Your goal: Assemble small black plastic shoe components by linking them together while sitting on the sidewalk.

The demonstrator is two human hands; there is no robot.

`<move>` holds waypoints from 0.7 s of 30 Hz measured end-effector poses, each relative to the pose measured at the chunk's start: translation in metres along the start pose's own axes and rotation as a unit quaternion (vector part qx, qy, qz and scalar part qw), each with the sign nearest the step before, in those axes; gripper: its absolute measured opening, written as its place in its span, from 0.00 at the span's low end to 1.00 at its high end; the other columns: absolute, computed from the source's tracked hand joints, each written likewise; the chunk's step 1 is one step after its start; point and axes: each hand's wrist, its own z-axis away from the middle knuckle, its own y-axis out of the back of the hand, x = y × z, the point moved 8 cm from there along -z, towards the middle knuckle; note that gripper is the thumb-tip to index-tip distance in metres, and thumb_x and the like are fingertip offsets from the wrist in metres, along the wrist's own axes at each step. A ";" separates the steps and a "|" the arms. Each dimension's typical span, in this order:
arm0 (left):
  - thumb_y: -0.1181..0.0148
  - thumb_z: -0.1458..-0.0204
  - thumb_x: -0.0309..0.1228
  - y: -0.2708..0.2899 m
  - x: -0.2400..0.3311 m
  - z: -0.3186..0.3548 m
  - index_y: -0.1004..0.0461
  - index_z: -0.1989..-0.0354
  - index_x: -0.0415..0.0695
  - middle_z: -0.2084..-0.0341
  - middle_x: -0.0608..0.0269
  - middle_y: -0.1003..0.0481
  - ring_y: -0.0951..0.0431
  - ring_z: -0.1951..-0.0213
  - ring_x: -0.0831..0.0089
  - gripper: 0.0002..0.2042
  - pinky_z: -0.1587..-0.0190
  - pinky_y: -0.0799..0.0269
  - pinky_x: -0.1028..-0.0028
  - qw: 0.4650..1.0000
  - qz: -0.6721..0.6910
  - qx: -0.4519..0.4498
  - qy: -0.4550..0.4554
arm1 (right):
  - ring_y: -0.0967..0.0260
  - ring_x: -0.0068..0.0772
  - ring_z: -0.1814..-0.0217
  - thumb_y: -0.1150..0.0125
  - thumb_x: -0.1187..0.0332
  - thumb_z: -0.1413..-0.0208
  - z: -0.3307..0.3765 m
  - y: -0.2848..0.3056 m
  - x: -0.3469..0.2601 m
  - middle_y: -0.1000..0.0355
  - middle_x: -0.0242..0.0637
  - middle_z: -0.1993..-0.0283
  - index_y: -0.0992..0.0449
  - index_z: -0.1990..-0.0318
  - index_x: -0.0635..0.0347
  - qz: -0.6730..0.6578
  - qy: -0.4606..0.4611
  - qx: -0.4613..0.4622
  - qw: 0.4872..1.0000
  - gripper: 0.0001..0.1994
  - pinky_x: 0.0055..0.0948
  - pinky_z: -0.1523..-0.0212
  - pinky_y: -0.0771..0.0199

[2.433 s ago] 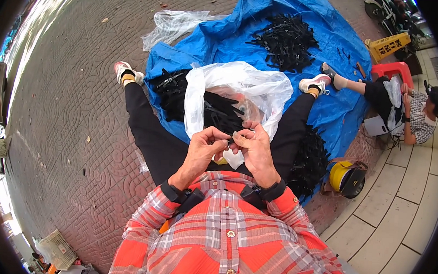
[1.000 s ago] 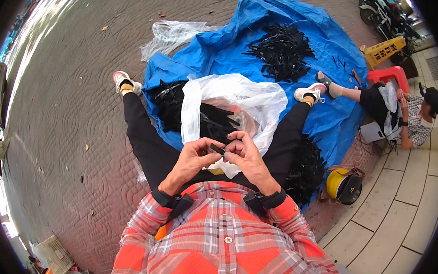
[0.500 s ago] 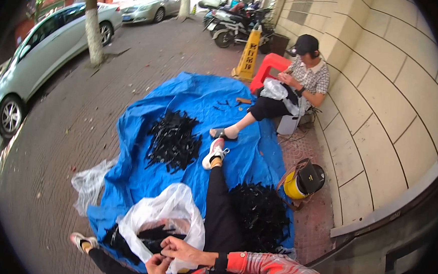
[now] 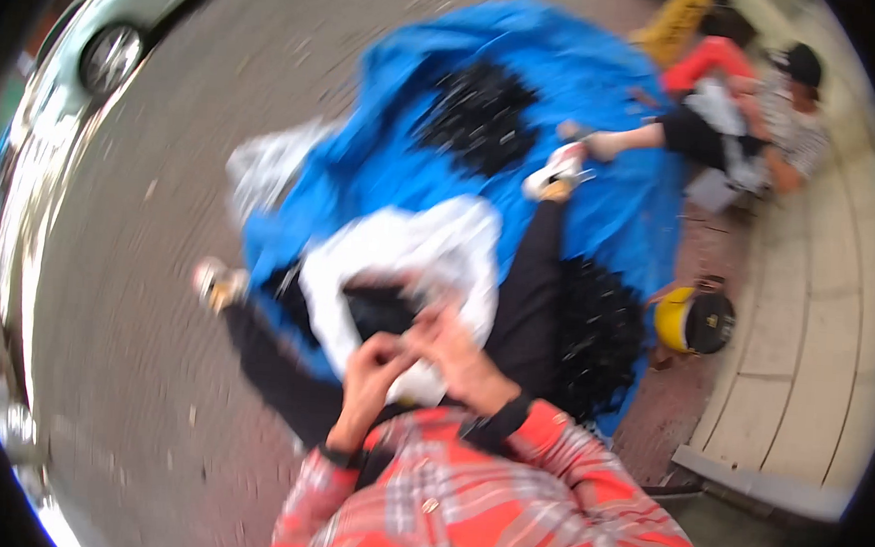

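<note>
My left hand (image 4: pixel 369 378) and my right hand (image 4: pixel 460 359) meet at the fingertips, just over the near edge of an open white plastic bag (image 4: pixel 470 240). Both have their fingers bent and pinched together. Anything between them is too small and blurred to make out. Inside the bag, between my legs, lie black strip-like pieces (image 4: pixel 380 308). The bag's mouth is spread wide toward me.
A blue tarp (image 4: pixel 398 101) carries one pile of black strips (image 4: pixel 479 118) ahead and another pile (image 4: pixel 598 344) beside my right leg. A yellow bucket (image 4: pixel 671 318) stands right. Another person (image 4: pixel 792 135) sits by the wall. A car (image 4: pixel 113 13) is far left.
The view has swung down and to the left, so the tarp, bag and other person sit higher and farther right. My hands stay together at the bag, and more of my plaid shirt shows.
</note>
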 end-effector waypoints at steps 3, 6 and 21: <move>0.37 0.56 0.26 -0.002 -0.036 -0.009 0.28 0.72 0.37 0.82 0.76 0.33 0.39 0.78 0.88 0.07 0.77 0.44 0.85 0.992 0.121 0.014 0.025 | 0.36 0.16 0.72 0.41 0.77 0.52 -0.006 0.003 -0.002 0.30 0.32 0.70 0.39 0.59 0.59 0.005 -0.033 -0.012 0.999 0.15 0.14 0.74 0.39; 0.39 0.55 0.22 0.005 -0.045 -0.003 0.28 0.71 0.39 0.79 0.75 0.32 0.36 0.75 0.88 0.05 0.71 0.39 0.87 0.978 0.197 0.017 0.062 | 0.34 0.18 0.70 0.41 0.78 0.52 -0.008 -0.006 0.001 0.29 0.35 0.69 0.40 0.60 0.61 0.038 -0.028 -0.023 0.999 0.15 0.16 0.71 0.36; 0.37 0.54 0.26 0.001 -0.055 0.005 0.28 0.73 0.41 0.81 0.76 0.33 0.38 0.77 0.89 0.06 0.74 0.43 0.87 0.961 0.268 -0.021 0.062 | 0.33 0.20 0.68 0.42 0.80 0.53 0.006 -0.013 0.004 0.31 0.37 0.68 0.41 0.62 0.62 0.127 0.003 0.010 0.992 0.14 0.20 0.67 0.30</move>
